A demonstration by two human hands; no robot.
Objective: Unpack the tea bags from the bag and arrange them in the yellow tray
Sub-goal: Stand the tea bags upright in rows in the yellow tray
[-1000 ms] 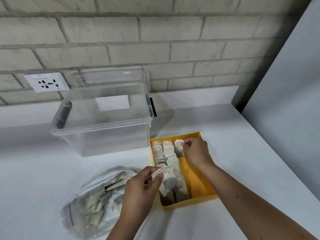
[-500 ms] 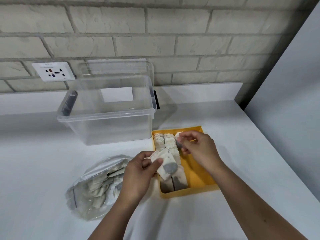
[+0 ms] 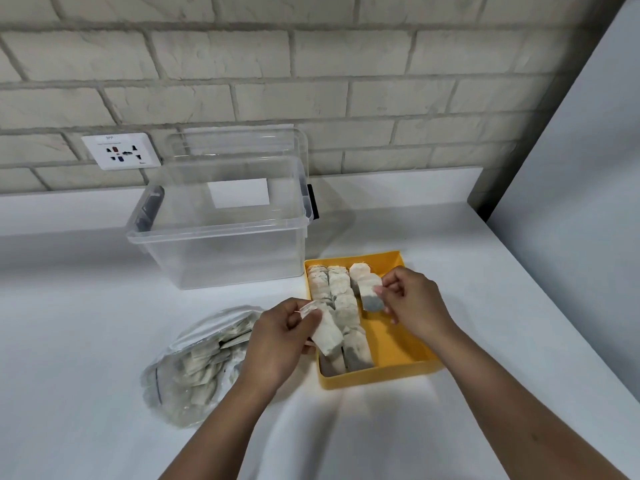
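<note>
A yellow tray (image 3: 398,348) sits on the white counter, holding two full rows of tea bags (image 3: 341,299) along its left side and one tea bag (image 3: 358,271) at the far end of a third row. My right hand (image 3: 412,303) pinches a tea bag (image 3: 370,294) by its edge, just above the tray's third row. My left hand (image 3: 280,336) grips another tea bag (image 3: 327,332) over the tray's left rim. A clear plastic bag (image 3: 197,365) with several tea bags lies left of the tray, partly hidden by my left forearm.
A clear plastic storage box (image 3: 221,233) with black latches stands behind the tray's left corner, against the brick wall. A wall socket (image 3: 121,151) is at the back left. The counter's right edge (image 3: 571,323) runs diagonally beside a grey panel.
My right hand has drawn back towards me with a tea bag pinched in it, leaving one at the far end of the third row. My left hand keeps its tea bag by the tray's left rim.
</note>
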